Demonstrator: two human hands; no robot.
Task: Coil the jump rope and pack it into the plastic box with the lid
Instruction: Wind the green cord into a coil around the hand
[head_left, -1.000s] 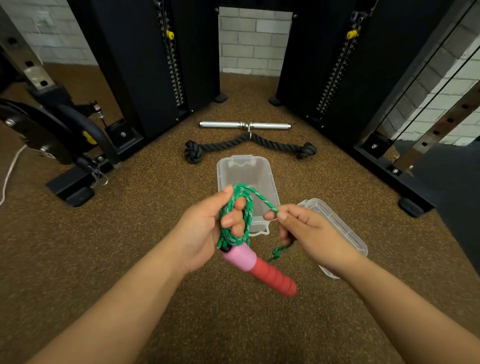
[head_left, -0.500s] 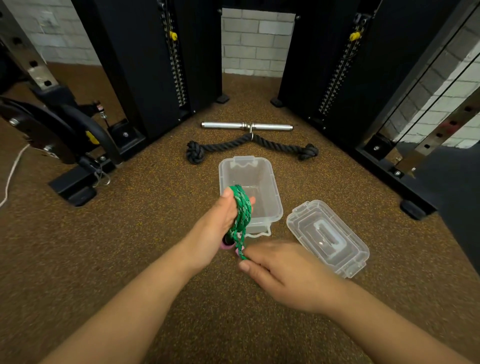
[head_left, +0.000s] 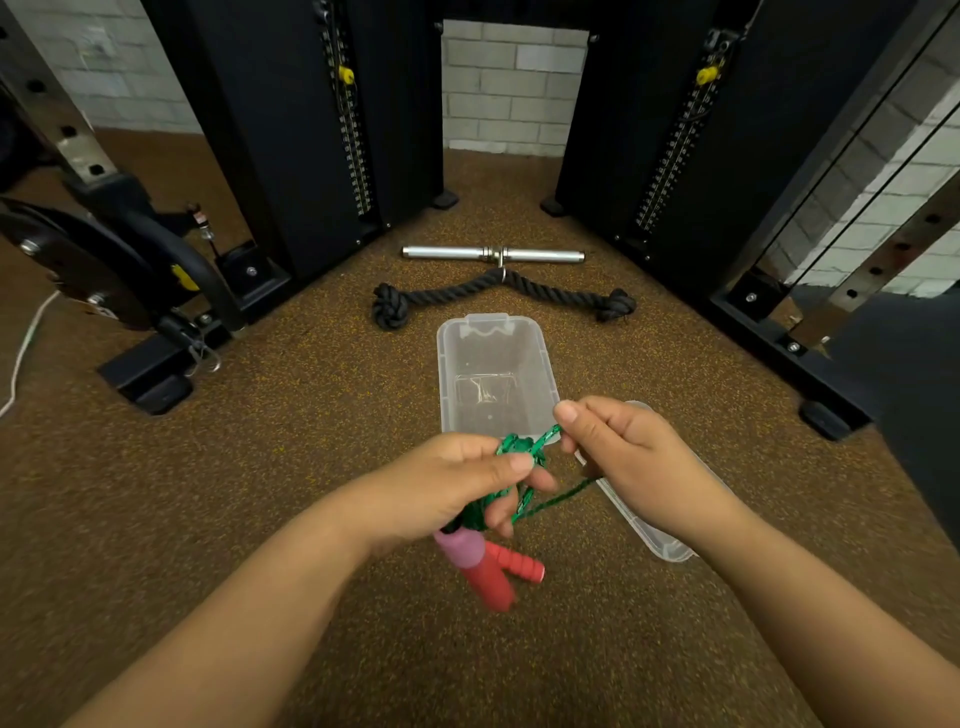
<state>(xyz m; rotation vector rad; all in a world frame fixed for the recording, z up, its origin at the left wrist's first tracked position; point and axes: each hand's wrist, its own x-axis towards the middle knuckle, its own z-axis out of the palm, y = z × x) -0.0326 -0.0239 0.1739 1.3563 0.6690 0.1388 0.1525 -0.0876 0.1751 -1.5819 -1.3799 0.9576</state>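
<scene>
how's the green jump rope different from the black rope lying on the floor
The thin green jump rope is bunched in coils in the left hand, with the right hand pinching a strand; the thick black twisted rope lies spread out on the floor, untouched. The green one ends in red-and-pink handles; the black one ends in knots. Both are braided cords.

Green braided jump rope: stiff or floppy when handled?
Likely floppy: the green braided jump rope bunches in the left hand and sags toward the right hand. Its red handles dangle, so the coil may spring loose if released.
</scene>
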